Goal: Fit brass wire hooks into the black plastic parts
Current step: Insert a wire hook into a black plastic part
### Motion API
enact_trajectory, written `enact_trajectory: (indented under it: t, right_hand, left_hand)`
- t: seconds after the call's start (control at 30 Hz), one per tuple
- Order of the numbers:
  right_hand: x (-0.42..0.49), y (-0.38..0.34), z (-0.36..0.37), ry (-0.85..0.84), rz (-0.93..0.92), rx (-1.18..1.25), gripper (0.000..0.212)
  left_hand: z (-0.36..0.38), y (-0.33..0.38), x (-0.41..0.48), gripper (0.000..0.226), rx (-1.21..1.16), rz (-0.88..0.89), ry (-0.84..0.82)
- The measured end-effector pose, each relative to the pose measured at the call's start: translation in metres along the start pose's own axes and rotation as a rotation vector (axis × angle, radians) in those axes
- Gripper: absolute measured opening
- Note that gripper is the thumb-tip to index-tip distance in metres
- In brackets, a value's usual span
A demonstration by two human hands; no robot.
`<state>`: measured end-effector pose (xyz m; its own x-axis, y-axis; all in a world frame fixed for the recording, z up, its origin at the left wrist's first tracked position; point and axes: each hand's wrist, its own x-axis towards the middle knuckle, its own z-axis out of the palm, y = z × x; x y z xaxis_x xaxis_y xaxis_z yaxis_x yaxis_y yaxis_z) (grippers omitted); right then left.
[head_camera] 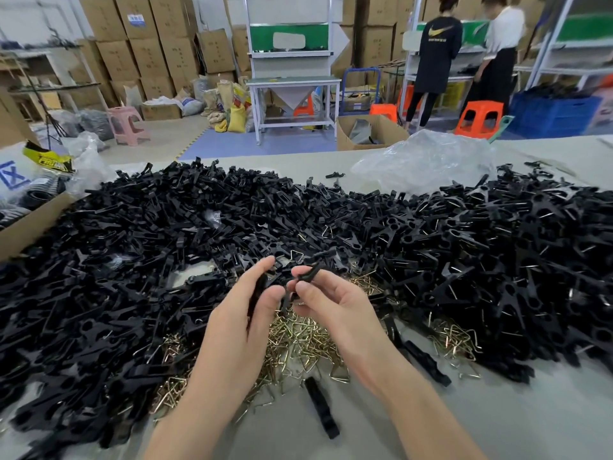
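Nearest me, one loose black part (321, 406) lies on the grey table (497, 426), with the brass wire hooks (298, 340) piled just beyond it under both wrists. The hands are close together above that pile: left hand (245, 313) curls round a black plastic part (257, 293), right hand (331, 303) pinches a second black part (310, 272) between thumb and forefinger; I can't tell if a hook is seated in either. Behind them, a heap of black parts (132, 260) spans the table, with a clear plastic bag (424, 161) at the far right, a cardboard box (30, 220) at left and two people (438, 51) at the rear benches.
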<state>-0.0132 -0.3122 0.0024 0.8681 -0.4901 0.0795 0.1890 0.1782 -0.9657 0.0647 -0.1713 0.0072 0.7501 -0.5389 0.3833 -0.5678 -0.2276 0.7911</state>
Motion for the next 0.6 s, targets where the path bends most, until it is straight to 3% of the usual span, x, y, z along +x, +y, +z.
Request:
enact_trajectory:
  t: [0.17,0.6]
  right_hand:
    - [-0.001,0.0,0.002,-0.021,0.0,0.021,0.024]
    - [-0.002,0.0,0.0,0.01,-0.036,0.018,0.026]
  left_hand:
    - [0.003,0.01,-0.003,0.038,-0.186,-0.127,-0.047]
    - [0.006,0.012,0.002,0.039,-0.358,-0.149,0.007]
